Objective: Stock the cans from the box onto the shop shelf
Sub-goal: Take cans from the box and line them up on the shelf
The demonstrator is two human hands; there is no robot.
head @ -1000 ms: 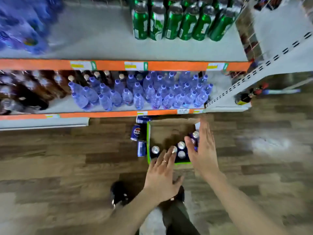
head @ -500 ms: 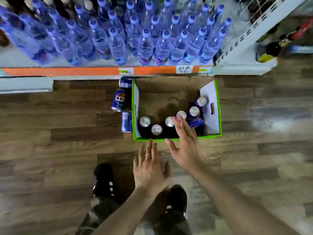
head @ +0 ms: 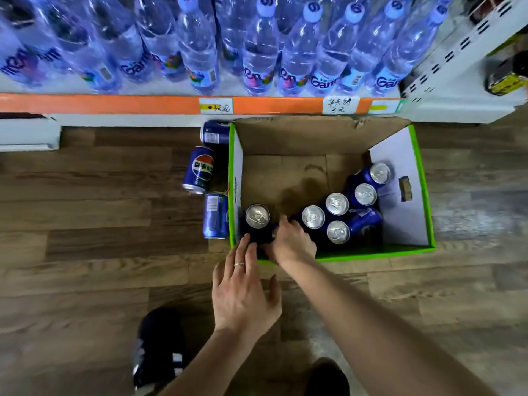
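An open cardboard box point(head: 403, 155) with green edges stands on the floor in front of the bottom shelf point(head: 114, 104). Several blue cans point(head: 337, 204) with silver tops stand along its near and right side. My right hand point(head: 291, 241) is inside the box at the near left, its fingers curled round a can point(head: 275, 230) that it mostly hides. Next to it stands another can point(head: 257, 215). My left hand point(head: 243, 284) hovers open at the box's near edge, fingers straight and pointing at that can.
Three blue cans point(head: 200, 170) lie on the wooden floor against the box's left wall. The shelf carries rows of clear water bottles point(head: 257, 52) behind an orange price strip. My shoes point(head: 160, 347) are at the bottom. A white shelf upright point(head: 457, 52) rises at right.
The view has dropped closer to the box. My right hand went down from above the cans and closed round one at the near left. My left hand moved forward to the box edge.
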